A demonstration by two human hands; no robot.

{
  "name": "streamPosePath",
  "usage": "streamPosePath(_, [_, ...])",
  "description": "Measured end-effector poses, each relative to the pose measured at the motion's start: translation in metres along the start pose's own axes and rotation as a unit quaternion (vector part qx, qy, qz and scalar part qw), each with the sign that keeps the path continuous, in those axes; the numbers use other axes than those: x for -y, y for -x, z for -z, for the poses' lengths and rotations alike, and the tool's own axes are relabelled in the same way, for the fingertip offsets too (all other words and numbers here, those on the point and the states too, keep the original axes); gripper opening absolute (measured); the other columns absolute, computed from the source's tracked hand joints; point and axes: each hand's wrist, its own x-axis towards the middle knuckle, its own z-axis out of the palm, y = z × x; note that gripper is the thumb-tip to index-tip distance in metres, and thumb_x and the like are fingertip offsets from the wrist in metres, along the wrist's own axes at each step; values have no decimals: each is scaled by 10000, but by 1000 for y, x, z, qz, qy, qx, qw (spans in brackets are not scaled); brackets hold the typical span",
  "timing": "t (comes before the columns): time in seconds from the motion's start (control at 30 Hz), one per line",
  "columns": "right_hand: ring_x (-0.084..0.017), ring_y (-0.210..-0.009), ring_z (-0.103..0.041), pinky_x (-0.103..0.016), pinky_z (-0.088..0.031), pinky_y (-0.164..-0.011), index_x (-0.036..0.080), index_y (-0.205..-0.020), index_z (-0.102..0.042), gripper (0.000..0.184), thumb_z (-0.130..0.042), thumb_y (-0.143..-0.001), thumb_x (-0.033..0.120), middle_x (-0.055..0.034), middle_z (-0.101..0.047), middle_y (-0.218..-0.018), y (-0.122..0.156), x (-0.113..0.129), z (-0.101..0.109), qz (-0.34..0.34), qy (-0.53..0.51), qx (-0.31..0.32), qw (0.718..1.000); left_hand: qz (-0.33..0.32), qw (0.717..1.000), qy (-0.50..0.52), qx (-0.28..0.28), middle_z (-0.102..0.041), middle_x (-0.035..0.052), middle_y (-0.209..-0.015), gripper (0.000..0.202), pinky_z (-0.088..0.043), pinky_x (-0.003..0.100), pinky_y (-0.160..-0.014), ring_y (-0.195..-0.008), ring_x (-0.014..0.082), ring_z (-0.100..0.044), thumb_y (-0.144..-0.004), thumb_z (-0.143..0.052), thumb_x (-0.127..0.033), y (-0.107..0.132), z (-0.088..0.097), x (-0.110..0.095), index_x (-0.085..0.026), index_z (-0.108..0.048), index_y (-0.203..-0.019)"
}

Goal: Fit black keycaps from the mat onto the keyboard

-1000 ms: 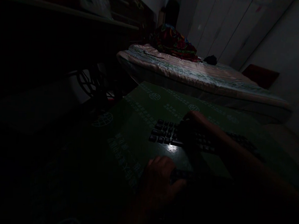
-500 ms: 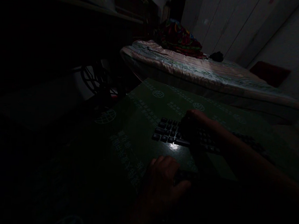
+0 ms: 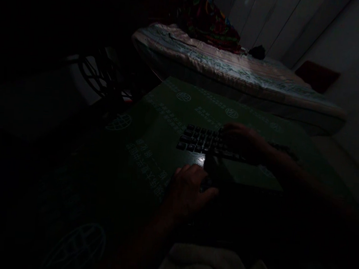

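the black keys [image 3: 201,142] sat in rows on the green board [image 3: 154,139], some of them blocked by the right hand [image 3: 242,139] (too dark to tell if its fingers pinched one). the left hand [image 3: 188,187] curved at a dark thing [image 3: 206,184] — mostly lost in shadow, so couldn't tell if it gripped that either.

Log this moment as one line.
Left hand: at dark object, grip unclear | right hand: over black keys, contact unclear | green board: under keys | bed: beyond board
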Motion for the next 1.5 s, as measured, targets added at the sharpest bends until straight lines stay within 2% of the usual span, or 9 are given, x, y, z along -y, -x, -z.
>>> streamPosePath(0.07, [-207, -992, -618, -315, -529, -801, 190, -887, -686, 199, -488, -867, 197, -106, -646, -1062, 38, 24, -17, 33, 1, -43, 999, -8, 1000, -3, -7, -658, 21, -957, 249, -382, 374, -793, -913, 229, -564, -758, -694, -405, 0, 0, 0, -202, -631, -888])
streamPosePath(0.13, [-214, -1005, -619, -339, -537, -804, 205, -894, -682, 202, -481, -884, 213, -102, -659, -1054, 72, 46, -35, 35, 34, -51, 997, -15, 1000, -12, -10, -656, 26, -953, 253, -389, 374, -787, -910, 232, -566, -763, -688, -418, 0, -2, 1, -197, -633, -872])
streamPosePath(0.27, [-245, -1133, -563, -396, -510, -881, 160, -992, -661, 261, -411, -933, 205, -141, -654, -1069, 106, 80, -52, 36, 81, -58, 994, -31, 999, -22, -16, -647, 32, -945, 273, -405, 364, -780, -905, 228, -570, -769, -683, -445, -2, -5, 4, -193, -637, -863])
streamPosePath(0.4, [-254, -1175, -525, -414, -486, -906, 140, -1025, -646, 260, -406, -938, 187, -152, -638, -1091, 110, 94, -49, 32, 107, -48, 993, -31, 999, -22, -17, -654, 34, -949, 259, -417, 352, -796, -913, 221, -580, -781, -675, -441, -4, -6, 5, -198, -646, -864])
streamPosePath(0.77, [-265, -1133, -530, -400, -487, -883, 127, -994, -648, 199, -472, -919, 181, -142, -637, -1064, 101, 95, -40, 80, 163, -44, 982, -22, 1000, -12, -12, -668, 46, -967, 242, -427, 342, -799, -918, 218, -592, -822, -646, -404, -4, -1, 1, -177, -672, -902])
streamPosePath(1.0, [-256, -1166, -527, -425, -475, -932, 160, -1022, -656, 248, -428, -925, 153, -122, -643, -1096, 105, 99, -48, 49, 163, -48, 984, -38, 999, -14, -19, -660, 36, -953, 233, -418, 326, -792, -907, 204, -582, -833, -631, -408, -2, -4, 4, -183, -661, -885])
streamPosePath(1.1, [-252, -1160, -539, -431, -488, -918, 166, -987, -665, 258, -415, -924, 149, -127, -655, -1081, 107, 101, -51, 29, 156, -65, 985, -40, 999, -14, -21, -660, 37, -954, 224, -417, 324, -785, -899, 203, -581, -830, -636, -399, -2, -4, 5, -183, -658, -884])
streamPosePath(1.3, [-231, -1185, -547, -397, -522, -907, 183, -987, -661, 270, -394, -943, 196, -107, -668, -1120, 115, 108, -59, 20, 126, -153, 980, -43, 999, -13, -27, -659, 42, -961, 218, -417, 332, -790, -912, 211, -584, -824, -645, -389, -3, -5, 5, -179, -660, -880])
streamPosePath(1.5, [-274, -1263, -488, -446, -477, -942, 189, -1020, -671, 249, -438, -933, 212, -107, -639, -1219, 121, 121, -66, -4, 182, -152, 972, -44, 999, -14, -27, -659, 40, -963, 218, -419, 343, -799, -917, 216, -582, -824, -645, -382, -2, -5, 7, -175, -661, -891])
